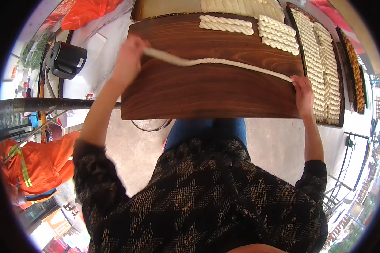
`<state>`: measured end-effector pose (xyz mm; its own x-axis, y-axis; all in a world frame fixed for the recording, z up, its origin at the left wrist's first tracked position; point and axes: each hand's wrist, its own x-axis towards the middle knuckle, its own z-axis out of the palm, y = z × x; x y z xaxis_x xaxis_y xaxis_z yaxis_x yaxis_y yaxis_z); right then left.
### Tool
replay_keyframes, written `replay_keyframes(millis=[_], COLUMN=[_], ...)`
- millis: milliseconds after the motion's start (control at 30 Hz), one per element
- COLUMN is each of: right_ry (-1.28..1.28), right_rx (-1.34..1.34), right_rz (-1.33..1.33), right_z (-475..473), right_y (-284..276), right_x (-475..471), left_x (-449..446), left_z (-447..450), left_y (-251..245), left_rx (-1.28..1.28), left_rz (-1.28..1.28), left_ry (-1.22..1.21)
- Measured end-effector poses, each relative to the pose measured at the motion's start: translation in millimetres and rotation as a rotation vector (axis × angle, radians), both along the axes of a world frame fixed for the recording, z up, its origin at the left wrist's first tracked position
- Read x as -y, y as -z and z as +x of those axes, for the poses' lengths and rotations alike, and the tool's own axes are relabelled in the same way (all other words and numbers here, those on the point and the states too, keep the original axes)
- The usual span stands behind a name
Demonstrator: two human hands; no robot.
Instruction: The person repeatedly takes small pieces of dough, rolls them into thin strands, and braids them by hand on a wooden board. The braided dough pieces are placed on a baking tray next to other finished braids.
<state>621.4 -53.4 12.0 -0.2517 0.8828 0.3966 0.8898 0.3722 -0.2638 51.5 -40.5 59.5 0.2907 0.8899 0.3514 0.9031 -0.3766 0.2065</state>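
Note:
A long twisted rope of dough (228, 62) stretches across the dark wooden board (202, 98). At its left end, my left hand (131, 58) grips the dough, blurred and raised near the board's left edge. The right end is pinched in the fingers of my right hand (302, 91), at the board's right edge. The twist shows plainly from the middle to the right, while the left stretch is blurred. Toward the back of the board lie two braided dough strips (226, 24) and a stack of several more braided strips (278, 34).
Right of the board stands a tray of many dough twists (319, 69), with a tray of browned pieces (354, 72) beyond. Behind is a tray with plain dough strips (240, 8). A black kettle (66, 60) and red plastic bag (85, 12) sit left. Orange high-visibility clothing (41, 167) shows lower left.

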Motion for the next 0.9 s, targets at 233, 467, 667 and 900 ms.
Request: replay_keyframes(millis=[233, 467, 667, 900], right_ry=[0.069, -0.011, -0.069, -0.057], right_rx=[0.155, -0.106, -0.147, -0.111], right_rz=[-0.147, -0.177, -0.302, -0.638], right_z=[-77, -18, -3, 17], right_y=[-57, -8, -16, -74], right_x=[55, -14, -6, 25], left_x=[-20, 34, 78, 11], left_z=[-47, -4, -15, -34], left_y=[48, 24, 17, 42], left_rx=[-0.201, -0.138, -0.173, -0.287], left_rz=[-0.326, -0.15, -0.026, 0.122], left_ry=[-0.411, -0.155, 0.309, -0.082])
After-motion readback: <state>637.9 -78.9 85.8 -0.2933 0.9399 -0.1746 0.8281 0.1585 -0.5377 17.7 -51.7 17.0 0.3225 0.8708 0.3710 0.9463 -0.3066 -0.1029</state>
